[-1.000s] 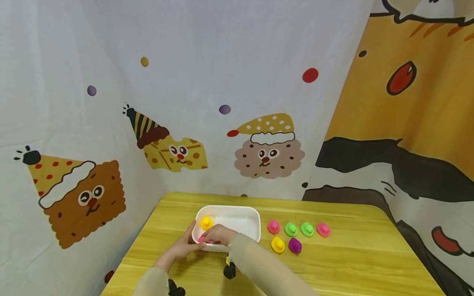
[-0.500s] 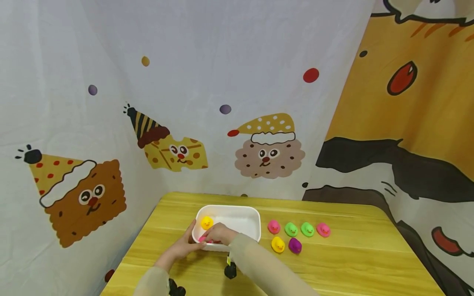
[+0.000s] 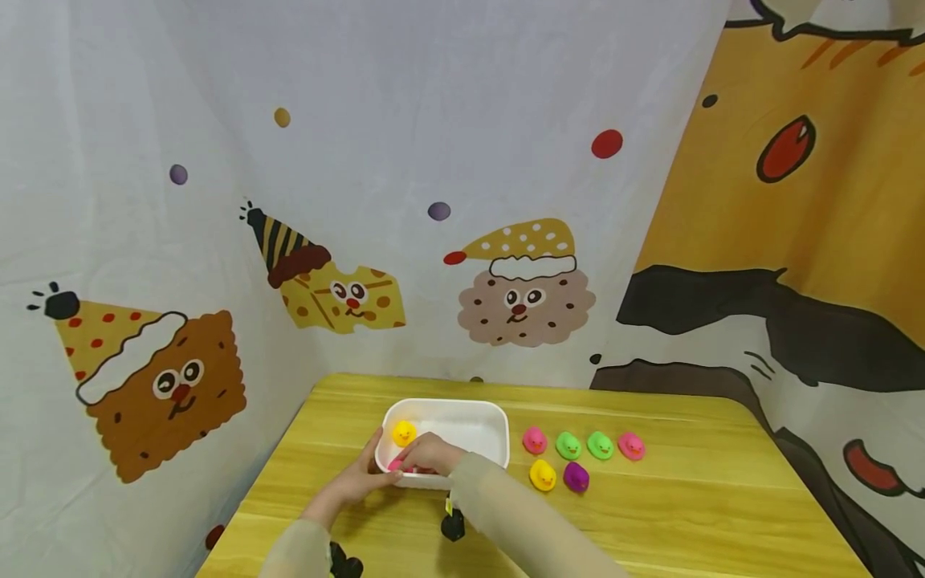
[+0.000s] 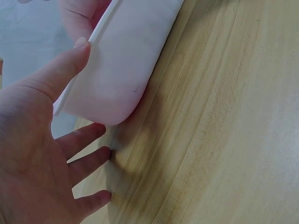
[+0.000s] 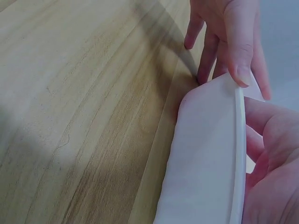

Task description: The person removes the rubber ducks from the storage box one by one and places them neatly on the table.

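A white plastic box (image 3: pixel 473 433) stands on the wooden table. My left hand (image 3: pixel 356 480) holds its near left corner, thumb over the near rim and fingers along the left end; the left wrist view shows the other fingers spread below. Inside the box, my right hand (image 3: pixel 432 454) reaches down with bent fingers at a pink rubber duck (image 3: pixel 394 466), which it appears to pinch. The near wall and the hand hide most of that duck. A yellow rubber duck (image 3: pixel 404 433) sits behind it in the box. In the right wrist view the box wall (image 5: pixel 205 154) covers the right fingertips.
Right of the box, a pink duck (image 3: pixel 535 440), two green ducks (image 3: pixel 568 445) and another pink duck (image 3: pixel 632 446) form a row. A yellow duck (image 3: pixel 543 475) and a purple duck (image 3: pixel 576 477) sit nearer. A cartoon-printed cloth (image 3: pixel 405 160) hangs behind the table (image 3: pixel 686 514).
My right hand has shifted very slightly right and down inside the box. The left hand keeps its hold, and the ducks outside stay in place.
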`<state>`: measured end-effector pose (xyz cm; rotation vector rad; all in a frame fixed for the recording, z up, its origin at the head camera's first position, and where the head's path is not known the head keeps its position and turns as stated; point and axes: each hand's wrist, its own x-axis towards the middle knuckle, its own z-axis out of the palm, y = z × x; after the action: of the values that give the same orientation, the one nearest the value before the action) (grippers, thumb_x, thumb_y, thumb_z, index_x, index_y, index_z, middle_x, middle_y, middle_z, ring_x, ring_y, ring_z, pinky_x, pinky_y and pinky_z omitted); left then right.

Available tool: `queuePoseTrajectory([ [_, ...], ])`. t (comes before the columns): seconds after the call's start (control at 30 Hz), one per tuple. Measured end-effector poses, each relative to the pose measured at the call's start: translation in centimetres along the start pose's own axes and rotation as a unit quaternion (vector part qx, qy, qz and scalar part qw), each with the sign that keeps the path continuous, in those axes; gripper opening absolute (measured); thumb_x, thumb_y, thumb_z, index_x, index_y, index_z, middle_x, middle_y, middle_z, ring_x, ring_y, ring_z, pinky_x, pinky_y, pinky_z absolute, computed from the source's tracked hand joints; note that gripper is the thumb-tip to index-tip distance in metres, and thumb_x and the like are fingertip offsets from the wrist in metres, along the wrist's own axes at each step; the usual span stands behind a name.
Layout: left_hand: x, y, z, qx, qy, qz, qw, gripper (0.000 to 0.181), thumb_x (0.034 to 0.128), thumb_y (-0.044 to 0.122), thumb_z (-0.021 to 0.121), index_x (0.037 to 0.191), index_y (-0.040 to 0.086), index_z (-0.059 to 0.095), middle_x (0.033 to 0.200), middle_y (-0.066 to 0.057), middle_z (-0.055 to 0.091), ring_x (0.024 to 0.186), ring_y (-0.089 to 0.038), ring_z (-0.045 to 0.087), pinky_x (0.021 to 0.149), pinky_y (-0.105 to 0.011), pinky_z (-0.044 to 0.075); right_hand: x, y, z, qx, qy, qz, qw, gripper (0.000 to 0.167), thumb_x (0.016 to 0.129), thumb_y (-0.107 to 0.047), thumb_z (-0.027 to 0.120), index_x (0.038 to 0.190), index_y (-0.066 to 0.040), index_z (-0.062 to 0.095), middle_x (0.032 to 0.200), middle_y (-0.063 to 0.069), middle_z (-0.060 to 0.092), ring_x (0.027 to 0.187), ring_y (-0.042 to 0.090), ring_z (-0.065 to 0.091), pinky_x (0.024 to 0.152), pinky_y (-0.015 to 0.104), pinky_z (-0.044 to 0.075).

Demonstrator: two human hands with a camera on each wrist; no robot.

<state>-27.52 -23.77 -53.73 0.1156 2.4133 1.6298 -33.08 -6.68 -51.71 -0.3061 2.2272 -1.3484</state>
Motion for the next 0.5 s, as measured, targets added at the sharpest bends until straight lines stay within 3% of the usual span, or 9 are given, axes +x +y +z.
queuePoseTrajectory([
  [0.27,-0.16,0.30,0.01,-0.004,-0.005,0.006,1.0000,0.099,0.0909,0.022,0.070,0.154,0.002,-0.004,0.136,-0.041,0.040,0.116,-0.037,0.053,0.098,-0.050,0.044,0.11,0.13,0.15,-0.018,0.009,-0.014,0.9997,0.018,0.078,0.004,0.071,0.095,0.001,0.076,0.057,-0.005,0.053,0.046,0.006,0.036,0.045,0.015,0.029],
  [0.5,-0.18,0.18,0.06,-0.001,0.002,-0.002,1.0000,0.099,0.0906,0.022,0.071,0.154,0.003,-0.003,0.142,-0.041,0.033,0.123,-0.042,0.047,0.102,-0.056,0.038,0.12,0.01,-0.66,-0.032,0.003,0.007,0.9995,0.012,0.080,-0.008,0.076,0.092,-0.009,0.078,0.055,-0.003,0.047,0.046,0.011,0.034,0.045,0.022,0.028],
])
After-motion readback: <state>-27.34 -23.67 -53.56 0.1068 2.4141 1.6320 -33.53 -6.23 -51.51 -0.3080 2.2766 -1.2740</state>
